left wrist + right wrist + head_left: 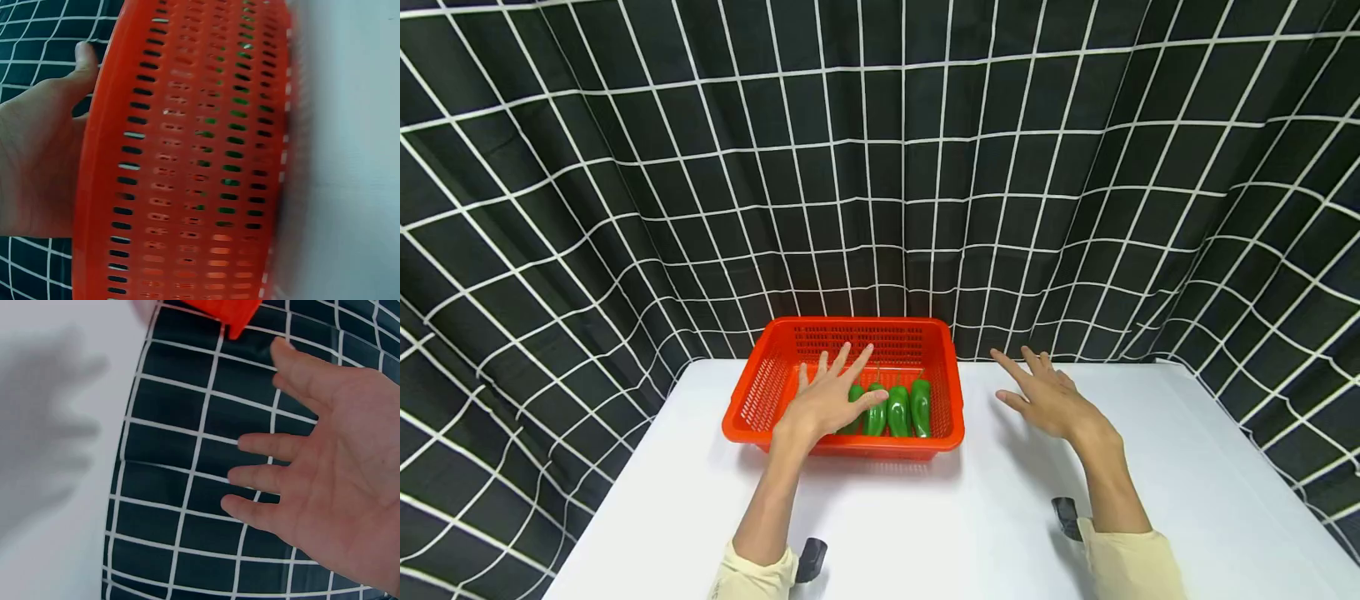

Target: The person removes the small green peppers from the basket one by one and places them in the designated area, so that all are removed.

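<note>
A red plastic basket [850, 446] with slotted walls stands on the white table, and several green peppers [898, 411] lie side by side in its right part. My left hand [827, 404] is over the basket with fingers spread, covering part of the leftmost pepper; it holds nothing. In the left wrist view the basket wall [187, 150] hides most of that hand's fingers, and green shows through the slots. To the right of the basket, my right hand [1051, 400] hovers above the table, fingers apart and nothing held. Its bare palm [337, 462] shows in the right wrist view.
The white table [925, 533] reaches back to a black curtain [880, 167] with a white grid, which also runs along both sides. A dark device [810, 560] sits at the left wrist, another [1067, 518] at the right.
</note>
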Available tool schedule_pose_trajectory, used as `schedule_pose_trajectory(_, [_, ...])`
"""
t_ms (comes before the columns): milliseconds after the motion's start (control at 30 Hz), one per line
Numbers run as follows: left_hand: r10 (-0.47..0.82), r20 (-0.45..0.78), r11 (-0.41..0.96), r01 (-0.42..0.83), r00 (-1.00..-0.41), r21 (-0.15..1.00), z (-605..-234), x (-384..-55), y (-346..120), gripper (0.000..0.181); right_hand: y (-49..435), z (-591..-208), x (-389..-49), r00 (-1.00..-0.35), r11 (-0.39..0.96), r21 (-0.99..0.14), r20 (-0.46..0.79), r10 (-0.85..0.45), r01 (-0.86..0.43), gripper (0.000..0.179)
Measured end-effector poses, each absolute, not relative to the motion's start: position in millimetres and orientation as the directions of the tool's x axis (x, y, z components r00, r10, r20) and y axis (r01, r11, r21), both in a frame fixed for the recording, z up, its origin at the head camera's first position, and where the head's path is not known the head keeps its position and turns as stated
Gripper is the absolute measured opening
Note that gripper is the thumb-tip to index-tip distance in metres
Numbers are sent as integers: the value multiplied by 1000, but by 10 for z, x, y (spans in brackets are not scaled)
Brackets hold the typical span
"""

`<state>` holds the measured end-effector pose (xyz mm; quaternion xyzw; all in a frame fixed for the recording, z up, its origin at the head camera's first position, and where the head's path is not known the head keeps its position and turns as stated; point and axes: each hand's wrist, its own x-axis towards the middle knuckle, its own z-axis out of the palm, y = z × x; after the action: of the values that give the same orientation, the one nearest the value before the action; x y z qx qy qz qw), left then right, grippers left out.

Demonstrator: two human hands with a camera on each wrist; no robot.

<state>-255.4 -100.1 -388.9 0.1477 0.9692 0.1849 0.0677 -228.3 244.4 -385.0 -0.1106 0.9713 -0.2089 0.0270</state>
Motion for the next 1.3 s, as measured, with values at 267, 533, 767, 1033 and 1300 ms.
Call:
schedule_pose_trajectory(267, [331, -368, 912, 194, -869, 362, -3654, -2550, -1268, 97, 2239, -3718, -2359, -950, 885, -347, 89, -298, -310, 61])
schedule_pose_trajectory(533, [299, -466, 943, 184, -833, 277, -3569, -2563, -1586, 87, 1758, -3574, -2505, -888, 832, -314, 123, -443, -458, 49])
schedule_pose_trajectory(767, [352, -505, 916, 179, -788, 358, -3685, -2608, -1639, 47, 1485, -3612, -2583, -836, 805, -230, 93, -541, -547, 18])
schedule_pose_trajectory(1033, [397, -482, 881, 179, -781, 437, -3728, -2643, -1669, 66, 1229, -3762, -2581, -834, 823, -259, -98, -543, -506, 15])
schedule_pose_trajectory(1300, [415, -467, 873, 196, -780, 447, -3752, -2653, -1691, 67, 1041, -3902, -2526, -857, 876, -144, -183, -481, -460, 12])
